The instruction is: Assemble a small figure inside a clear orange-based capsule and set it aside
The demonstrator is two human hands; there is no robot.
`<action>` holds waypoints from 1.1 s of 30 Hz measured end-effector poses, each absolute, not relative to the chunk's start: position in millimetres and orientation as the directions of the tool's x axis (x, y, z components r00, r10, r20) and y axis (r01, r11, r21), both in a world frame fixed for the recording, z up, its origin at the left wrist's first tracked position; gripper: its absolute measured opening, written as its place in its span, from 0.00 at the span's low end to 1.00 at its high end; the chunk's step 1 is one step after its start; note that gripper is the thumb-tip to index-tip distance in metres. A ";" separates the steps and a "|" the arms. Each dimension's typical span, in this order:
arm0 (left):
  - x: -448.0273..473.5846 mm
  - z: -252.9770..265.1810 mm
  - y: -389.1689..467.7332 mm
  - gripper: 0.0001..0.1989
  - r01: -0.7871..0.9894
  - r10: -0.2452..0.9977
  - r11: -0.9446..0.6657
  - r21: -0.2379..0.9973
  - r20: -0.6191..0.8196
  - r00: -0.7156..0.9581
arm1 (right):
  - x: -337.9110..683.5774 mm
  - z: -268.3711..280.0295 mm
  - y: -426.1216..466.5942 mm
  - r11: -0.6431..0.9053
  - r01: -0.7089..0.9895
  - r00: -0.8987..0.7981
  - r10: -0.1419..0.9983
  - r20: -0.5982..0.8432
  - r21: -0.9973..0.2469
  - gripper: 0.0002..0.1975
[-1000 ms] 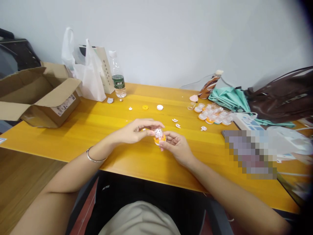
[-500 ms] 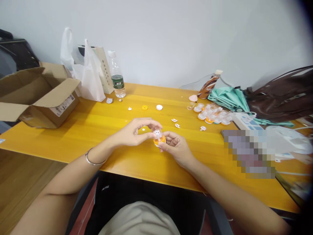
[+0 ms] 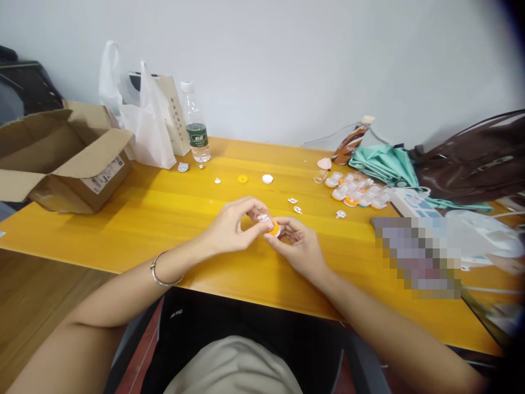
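- Part in hand: small piece with orange base (image 3: 275, 229) and white/clear top (image 3: 262, 218), held up over the near-middle of the yellow table (image 3: 229, 273), tilted.
- Left hand (image 3: 240, 225): thumb and fingers pinching the top end. Right hand (image 3: 301, 245): thumb and fingers gripping the orange base. Both hands grasping the same piece.
- Loose on table beyond the hands: small white part (image 3: 217, 180), yellow disc (image 3: 243, 179), white disc (image 3: 267, 179). White cut-out pieces (image 3: 297, 209) lie past the right hand.
- Right side: cluster of clear-topped units (image 3: 351, 192), some with orange bases.
- Clear bottle (image 3: 200, 154): green label (image 3: 197, 135), white Chinese characters, looks like 怡宝; smaller line unreadable.
- Brown bottle (image 3: 350, 145), leaning: white lettering starts with "N", can't confirm the rest.
- Paper bag (image 3: 182, 134): dark Chinese characters in a column, too small to read.
- Carton (image 3: 88, 191): white shipping label (image 3: 102, 174), print illegible.
- Black garment (image 3: 213, 309): small white lettering, upside down from here, can't read it reliably.
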State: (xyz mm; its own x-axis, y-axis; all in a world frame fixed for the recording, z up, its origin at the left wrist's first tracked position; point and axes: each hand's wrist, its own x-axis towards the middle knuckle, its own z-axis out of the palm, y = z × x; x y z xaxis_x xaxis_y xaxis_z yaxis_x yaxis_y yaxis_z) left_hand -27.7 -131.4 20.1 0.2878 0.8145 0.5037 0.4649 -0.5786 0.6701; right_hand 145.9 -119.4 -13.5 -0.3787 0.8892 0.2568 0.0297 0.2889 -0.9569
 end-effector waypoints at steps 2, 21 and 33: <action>-31.9 21.5 -128.1 0.11 0.448 0.808 -0.589 0.673 0.466 0.361 | 144.4 -10.8 -118.3 0.191 -0.027 -0.438 0.880 0.183 -0.981 0.11; -48.1 35.1 -125.3 0.18 0.499 0.740 -0.653 0.570 0.336 0.583 | 138.7 -25.0 -112.4 0.050 -0.148 -0.471 0.875 0.115 -0.988 0.14; -31.0 19.4 -129.3 0.18 0.660 0.872 -0.435 0.612 0.469 0.140 | 138.9 -37.5 -118.4 0.346 -0.030 -0.341 0.878 0.335 -0.938 0.13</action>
State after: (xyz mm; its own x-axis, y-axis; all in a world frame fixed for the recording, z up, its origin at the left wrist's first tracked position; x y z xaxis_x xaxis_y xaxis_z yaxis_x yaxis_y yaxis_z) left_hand -31.0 -129.3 19.4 0.1401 0.8719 0.4692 0.6603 -0.4354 0.6119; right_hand 138.9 -118.4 -37.5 -0.3406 0.8785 0.3352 -0.0298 0.3462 -0.9377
